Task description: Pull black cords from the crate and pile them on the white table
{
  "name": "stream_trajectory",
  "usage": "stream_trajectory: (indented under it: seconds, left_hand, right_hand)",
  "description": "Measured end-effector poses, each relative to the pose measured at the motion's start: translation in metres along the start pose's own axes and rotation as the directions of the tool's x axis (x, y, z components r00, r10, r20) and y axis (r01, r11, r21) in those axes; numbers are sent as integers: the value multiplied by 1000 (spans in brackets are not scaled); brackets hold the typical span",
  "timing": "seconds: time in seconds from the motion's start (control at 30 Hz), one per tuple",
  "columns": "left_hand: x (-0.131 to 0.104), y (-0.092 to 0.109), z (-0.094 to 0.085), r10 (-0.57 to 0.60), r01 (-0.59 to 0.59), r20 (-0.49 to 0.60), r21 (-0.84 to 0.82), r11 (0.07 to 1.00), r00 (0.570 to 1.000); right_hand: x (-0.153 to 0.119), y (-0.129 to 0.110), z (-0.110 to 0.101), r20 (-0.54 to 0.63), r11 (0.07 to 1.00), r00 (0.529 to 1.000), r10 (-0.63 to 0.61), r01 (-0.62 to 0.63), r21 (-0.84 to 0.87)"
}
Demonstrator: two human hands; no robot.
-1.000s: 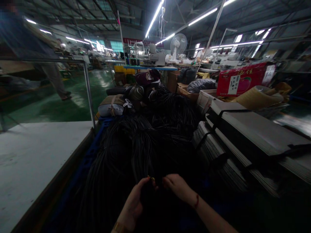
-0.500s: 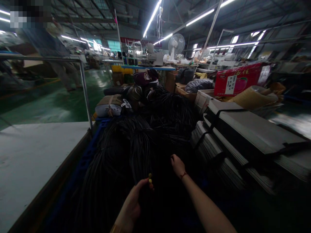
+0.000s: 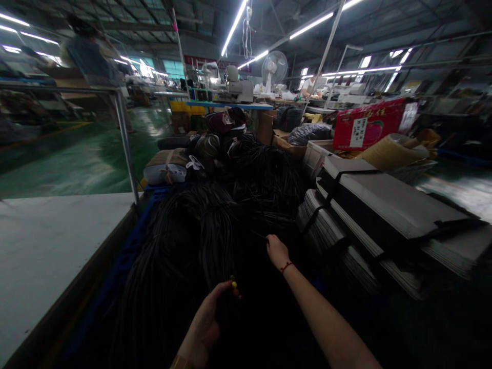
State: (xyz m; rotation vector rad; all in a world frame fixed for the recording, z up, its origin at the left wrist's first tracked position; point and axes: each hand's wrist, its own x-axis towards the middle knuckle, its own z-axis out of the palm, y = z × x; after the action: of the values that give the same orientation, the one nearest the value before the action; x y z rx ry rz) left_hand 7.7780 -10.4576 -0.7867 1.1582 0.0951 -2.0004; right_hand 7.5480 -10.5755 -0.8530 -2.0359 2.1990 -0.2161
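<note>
Long black strips point(image 3: 217, 241) lie in thick looped bundles before me, some draped toward the front. My left hand point(image 3: 207, 318) is low beside the nearest bundle, fingers bent together; small yellow and orange spots show at its fingertips, too small to name. What that hand grips is lost in the dark. Farther forward and to the right, my right hand point(image 3: 277, 251) is closed, with a red string bracelet at the wrist. A thin black strip seems to run from its fingers toward the pile. The area between and below both hands is almost black.
Strapped stacks of pale sheets point(image 3: 400, 197) stand at right, near a red box point(image 3: 369, 125). A rolled bundle point(image 3: 165, 166) sits beyond the blue pallet point(image 3: 132, 236). A white tabletop point(image 3: 57, 246) and metal rail point(image 3: 126, 143) flank the left. A person point(image 3: 90, 56) stands behind the rail.
The view has shifted slightly, so most things sit a little farther left. Both hands keep nearly the same pose. The person at the left now appears more upright and farther right.
</note>
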Motion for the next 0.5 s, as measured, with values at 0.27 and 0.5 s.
stream_trajectory:
  seconds: [0.27,0.5]
  left_hand:
    - [-2,4,-6,2,-2,-4,-12,1000,1000]
    - [0,2,-4,-23,25,38,-37,999,999]
  right_hand:
    - [18,-1,8,14,995,1000,15,-13,-98]
    - [3,-2,-18,19,991,1000,21,-18,-130]
